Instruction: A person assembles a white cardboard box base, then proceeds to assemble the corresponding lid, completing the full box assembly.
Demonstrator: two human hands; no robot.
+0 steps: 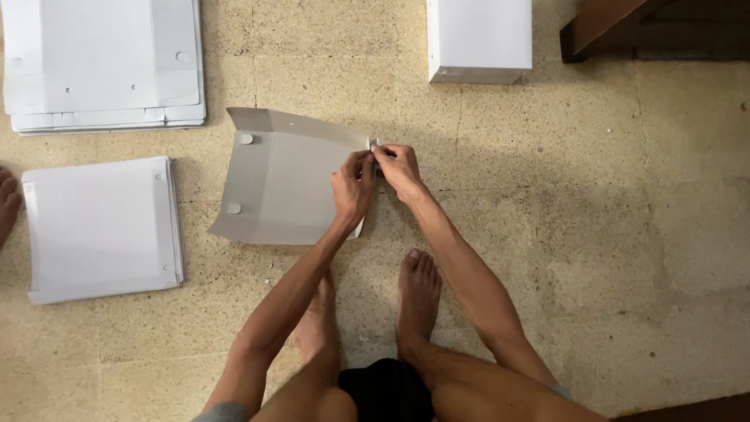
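Both hands, left hand (353, 186) and right hand (397, 167), pinch the grey cardboard sheet (285, 178) at its three o'clock edge, holding the curled sheet steady on the floor (594, 219)

The person's left hand (353, 186) and right hand (398, 168) were bare, with no gloves, rings or wristbands to be seen. Both forearms were uncovered along their whole visible length. At the lower edge of the view, a short grey sleeve hem (223, 412) showed on the left upper arm, and a small strip of the same grey cloth (559, 390) showed beside the right arm. The person wore dark black shorts (387, 389), seen between the knees. The legs were uncovered, and both feet, the left foot (319, 324) and the right foot (419, 293), were without shoes or socks.
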